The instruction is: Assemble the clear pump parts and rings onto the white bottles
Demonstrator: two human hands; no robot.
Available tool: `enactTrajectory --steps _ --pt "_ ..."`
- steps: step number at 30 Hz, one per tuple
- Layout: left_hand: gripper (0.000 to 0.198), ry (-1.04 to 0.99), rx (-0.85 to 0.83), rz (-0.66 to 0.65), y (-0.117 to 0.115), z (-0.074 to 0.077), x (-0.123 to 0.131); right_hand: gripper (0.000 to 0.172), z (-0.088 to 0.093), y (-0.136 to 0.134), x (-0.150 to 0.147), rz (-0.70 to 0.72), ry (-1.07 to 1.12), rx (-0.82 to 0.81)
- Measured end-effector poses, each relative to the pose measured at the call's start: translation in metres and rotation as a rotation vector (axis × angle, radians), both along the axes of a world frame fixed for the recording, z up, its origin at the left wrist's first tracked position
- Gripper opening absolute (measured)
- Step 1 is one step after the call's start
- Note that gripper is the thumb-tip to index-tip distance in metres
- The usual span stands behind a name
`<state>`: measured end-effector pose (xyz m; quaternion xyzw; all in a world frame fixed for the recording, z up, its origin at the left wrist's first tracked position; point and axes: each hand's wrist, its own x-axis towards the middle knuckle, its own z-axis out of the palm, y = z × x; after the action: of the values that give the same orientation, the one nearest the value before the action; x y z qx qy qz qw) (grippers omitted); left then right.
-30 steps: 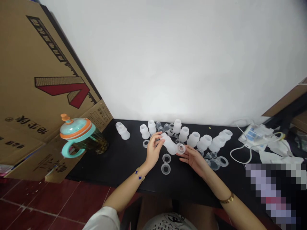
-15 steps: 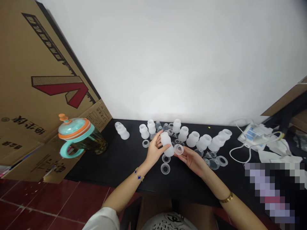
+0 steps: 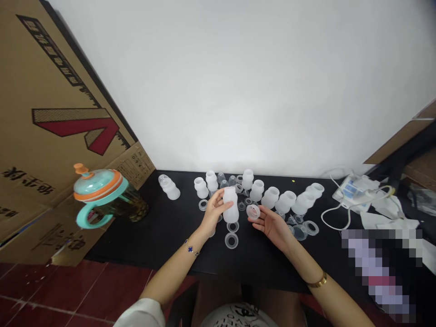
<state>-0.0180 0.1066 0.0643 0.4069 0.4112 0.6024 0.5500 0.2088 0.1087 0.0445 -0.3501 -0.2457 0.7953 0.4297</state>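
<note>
My left hand [image 3: 214, 212] is closed around a white baby bottle [image 3: 231, 206], held nearly upright above the black table. A clear collar ring [image 3: 253, 211] is pinched in the fingers of my right hand [image 3: 270, 223], a short gap to the right of the bottle. Whether a nipple sits inside that ring I cannot make out. Below the bottle, a loose flat ring [image 3: 231, 240] lies on the table, with another ring [image 3: 233, 226] just behind it. Clear nipple caps [image 3: 232, 180] stand behind the bottle, partly hidden by it and my left hand.
Several white bottles [image 3: 270, 198] stand in a row towards the wall. A capped bottle [image 3: 169, 188] is at the left, near a large teal-lidded jug [image 3: 109, 197] and a cardboard box [image 3: 41, 150]. Loose clear parts [image 3: 299, 232], a white cable [image 3: 340, 227] and a packet [image 3: 354, 190] lie right.
The bottle in my left hand has tipped more upright and moved apart from the ring in my right hand. The whole view has shifted slightly.
</note>
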Motion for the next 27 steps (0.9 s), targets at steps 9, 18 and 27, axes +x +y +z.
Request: enactTrajectory --steps 9,18,27 --pt "0.054 -0.149 -0.111 -0.016 0.0014 0.002 -0.0024 0.019 0.0073 -0.0034 -0.0019 0.056 -0.02 0.019" --pt "0.052 -0.139 -0.128 -0.031 0.0 0.0025 -0.0022 0.017 0.0027 -0.0017 -0.0025 0.006 -0.022 -0.014" --pt "0.052 -0.195 -0.074 -0.081 -0.0017 0.0022 -0.0025 0.02 0.0072 -0.0001 -0.0035 0.028 -0.023 -0.021"
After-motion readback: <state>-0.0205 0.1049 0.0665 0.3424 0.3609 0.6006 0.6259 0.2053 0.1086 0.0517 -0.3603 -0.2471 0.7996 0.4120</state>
